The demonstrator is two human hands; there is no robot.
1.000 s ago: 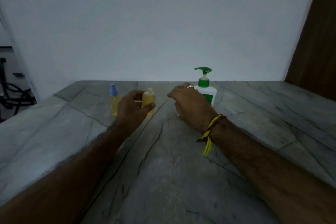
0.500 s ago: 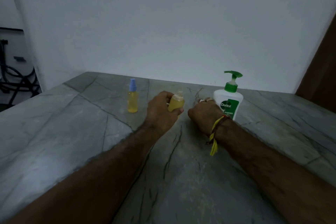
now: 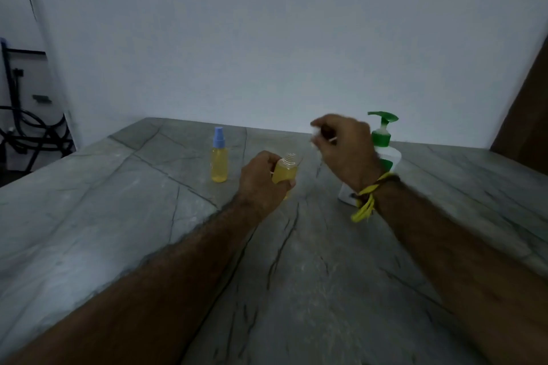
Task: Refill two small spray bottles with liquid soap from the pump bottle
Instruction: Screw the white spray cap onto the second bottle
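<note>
Two hands: both over the grey stone tabletop [image 3: 118,216].
Pump bottle [image 3: 382,139]: upright, partly hidden behind the right wrist.
Right hand [image 3: 345,151]: raised, fingers curled, blurred; what it pinches I cannot tell.
Left hand [image 3: 262,179]: grips the uncapped spray bottle [image 3: 285,172].
Capped spray bottle [image 3: 219,158]: stands just left.

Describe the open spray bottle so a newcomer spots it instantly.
On the grey stone countertop, look left of the green-topped pump bottle. The open spray bottle stands gripped in the left hand. Unlike the capped spray bottle, it shows a bare threaded neck.
</note>
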